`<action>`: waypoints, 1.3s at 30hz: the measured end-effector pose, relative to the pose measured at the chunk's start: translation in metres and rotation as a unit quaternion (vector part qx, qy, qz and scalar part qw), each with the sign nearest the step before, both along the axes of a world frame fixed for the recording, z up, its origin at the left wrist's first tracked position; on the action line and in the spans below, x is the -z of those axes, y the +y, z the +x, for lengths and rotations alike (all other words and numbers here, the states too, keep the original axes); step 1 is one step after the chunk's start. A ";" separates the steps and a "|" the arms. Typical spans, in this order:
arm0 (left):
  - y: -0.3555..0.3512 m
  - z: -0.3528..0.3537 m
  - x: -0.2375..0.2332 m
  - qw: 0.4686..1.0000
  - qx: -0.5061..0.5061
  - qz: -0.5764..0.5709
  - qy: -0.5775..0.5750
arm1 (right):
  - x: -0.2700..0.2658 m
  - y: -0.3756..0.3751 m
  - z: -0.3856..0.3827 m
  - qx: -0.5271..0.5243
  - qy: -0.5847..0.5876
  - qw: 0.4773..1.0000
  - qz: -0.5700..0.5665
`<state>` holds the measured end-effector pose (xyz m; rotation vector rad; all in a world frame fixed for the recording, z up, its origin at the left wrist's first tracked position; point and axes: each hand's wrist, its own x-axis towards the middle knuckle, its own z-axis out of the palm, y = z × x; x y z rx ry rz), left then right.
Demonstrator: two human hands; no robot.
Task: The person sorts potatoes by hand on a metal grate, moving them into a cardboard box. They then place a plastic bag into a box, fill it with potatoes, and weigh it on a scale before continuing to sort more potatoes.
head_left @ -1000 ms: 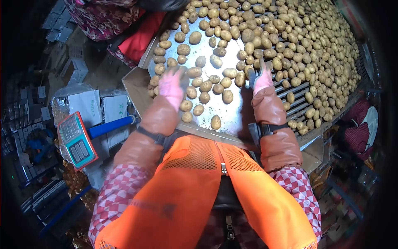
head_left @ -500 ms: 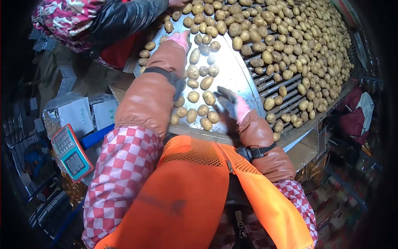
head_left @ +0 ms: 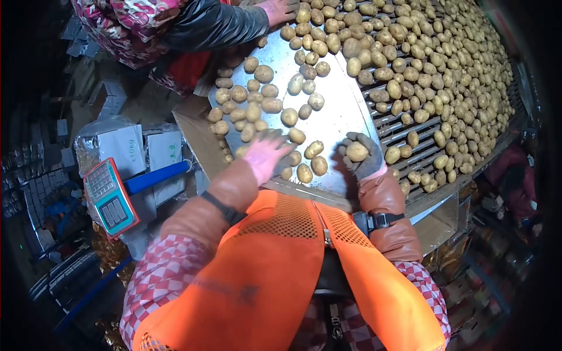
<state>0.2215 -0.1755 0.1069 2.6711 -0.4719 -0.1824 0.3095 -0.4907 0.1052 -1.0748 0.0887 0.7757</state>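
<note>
My left hand, in a pink and grey glove, lies over potatoes near the front edge of the shiny metal tray. Its fingers are stretched out, slightly blurred, and touch potatoes beside them. In my right hand, gloved in grey, the fingers curl around a single potato at the tray's right side. Loose potatoes are scattered on the metal between and beyond my hands, thickest towards the left side.
A slatted rack heaped with potatoes extends to the right. A co-worker's hand rests at the tray's far edge. Left of me are a scale, a blue bar, a cardboard flap and white boxes.
My left hand has drawn back from the far left of the tray towards me, and potatoes now lie further left. My right hand has moved right and taken hold of a potato.
</note>
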 end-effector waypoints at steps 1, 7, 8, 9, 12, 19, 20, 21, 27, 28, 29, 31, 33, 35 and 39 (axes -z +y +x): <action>0.012 -0.014 0.005 0.999 -0.037 0.028 0.016 | -0.020 -0.003 0.004 0.056 0.165 0.983 0.049; 0.025 0.033 -0.046 0.970 -0.190 0.050 -0.141 | -0.004 -0.013 -0.025 0.011 -0.005 0.997 -0.074; 0.022 0.049 -0.033 0.980 -0.181 0.043 -0.077 | -0.006 -0.008 -0.029 -0.036 -0.100 0.986 -0.129; 0.018 0.065 -0.020 0.985 -0.170 0.035 -0.014 | -0.009 -0.003 -0.031 -0.082 -0.196 0.960 -0.183; 0.014 0.101 -0.020 0.970 -0.181 0.123 0.102 | 0.006 0.008 -0.031 -0.031 -0.118 0.992 -0.043; -0.018 0.091 -0.053 0.950 -0.212 -0.109 0.199 | 0.009 0.006 -0.045 -0.114 -0.154 0.978 0.079; -0.033 0.093 -0.060 0.964 -0.136 -0.127 0.190 | -0.008 0.018 -0.050 -0.034 -0.031 0.988 0.149; -0.049 0.099 -0.067 0.971 -0.057 -0.147 0.180 | -0.017 0.022 -0.050 0.047 0.089 0.971 0.216; -0.063 0.247 -0.004 0.994 -0.031 0.102 -0.017 | -0.047 -0.026 -0.058 0.121 0.142 0.978 0.096; -0.064 0.248 -0.017 0.989 -0.094 0.101 0.046 | -0.039 -0.048 -0.068 0.152 0.091 0.981 0.074; -0.056 0.253 0.004 0.986 -0.088 0.119 0.074 | -0.052 -0.063 -0.082 0.229 0.112 0.962 0.102; -0.053 0.232 0.002 0.990 -0.045 0.115 0.066 | -0.053 -0.121 -0.107 0.251 0.055 0.940 0.224; -0.052 0.186 -0.004 0.990 0.015 0.128 0.052 | -0.071 -0.176 -0.142 0.346 -0.022 0.938 -0.010; -0.047 0.138 -0.004 0.983 -0.006 0.168 0.077 | -0.048 -0.261 -0.185 0.402 0.013 0.914 -0.060; -0.021 0.079 -0.008 0.980 -0.136 0.091 0.113 | -0.076 -0.269 -0.186 0.255 -0.151 0.807 -0.511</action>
